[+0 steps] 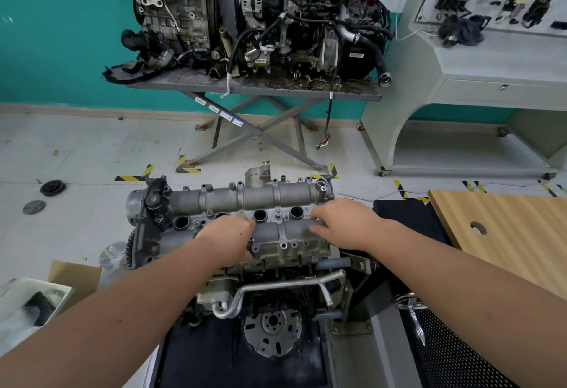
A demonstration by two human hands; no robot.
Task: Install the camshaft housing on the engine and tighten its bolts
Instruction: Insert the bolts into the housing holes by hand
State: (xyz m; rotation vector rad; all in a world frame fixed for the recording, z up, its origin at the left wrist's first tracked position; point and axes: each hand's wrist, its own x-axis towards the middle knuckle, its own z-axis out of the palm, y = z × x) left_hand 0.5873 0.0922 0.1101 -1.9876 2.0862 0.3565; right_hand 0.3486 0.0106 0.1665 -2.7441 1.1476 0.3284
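Note:
The grey aluminium camshaft housing [245,200] lies along the top of the engine [270,268] in the lower middle of the head view, with round plug holes in a row and bolts standing in its flanges. My left hand [228,238] rests on the near left part of the housing, its fingers curled down over the near edge; what they hold is hidden. My right hand [343,223] lies on the near right part, fingertips bent onto the metal near a bolt hole. No tool shows in either hand.
A wooden bench top [503,234] with a round hole stands at the right, beside a black cloth [405,218]. A second engine [251,19] sits on a scissor stand [254,89] behind. A cardboard box [73,277] and round parts [52,187] lie on the floor at the left.

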